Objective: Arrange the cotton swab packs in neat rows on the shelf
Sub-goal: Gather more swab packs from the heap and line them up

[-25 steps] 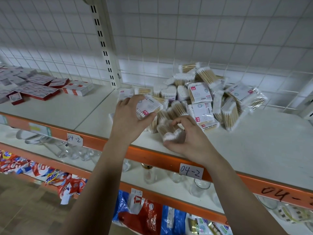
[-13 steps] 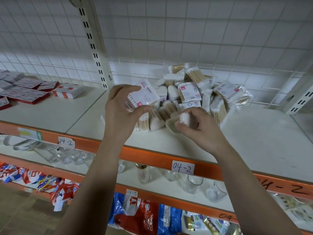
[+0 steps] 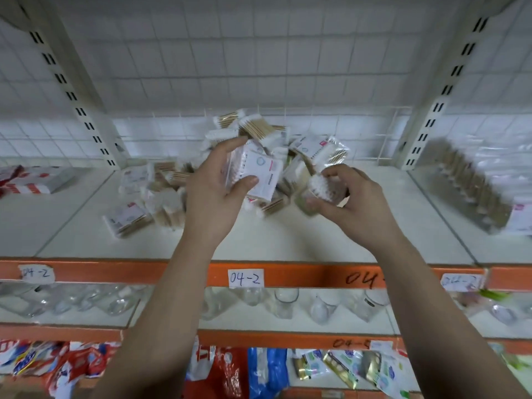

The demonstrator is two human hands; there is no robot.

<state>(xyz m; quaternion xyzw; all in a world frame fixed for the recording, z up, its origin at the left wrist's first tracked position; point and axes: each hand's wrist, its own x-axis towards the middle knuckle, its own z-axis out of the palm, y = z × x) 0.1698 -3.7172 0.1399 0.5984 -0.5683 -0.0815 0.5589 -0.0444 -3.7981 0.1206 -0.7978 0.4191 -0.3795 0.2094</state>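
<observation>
A loose heap of cotton swab packs (image 3: 161, 194) lies on the white shelf (image 3: 288, 240), reaching back to the wire grid. My left hand (image 3: 218, 191) holds a white-labelled swab pack (image 3: 260, 174) lifted above the heap, thumb on its front. My right hand (image 3: 354, 203) grips another swab pack (image 3: 319, 191) by its white cotton end, just to the right and a little lower. Both packs are off the shelf surface. The image is motion-blurred.
A row of swab packs (image 3: 472, 185) leans on the neighbouring shelf bay at right. Red-and-white boxes (image 3: 31, 180) lie at far left. Slotted uprights (image 3: 74, 90) flank the bay. Glass cups (image 3: 285, 300) stand on the shelf below, coloured bags (image 3: 230, 370) under that.
Both hands have lifted their packs up off the heap and drawn them together. The view has swung right, bringing the right-hand bay into sight.
</observation>
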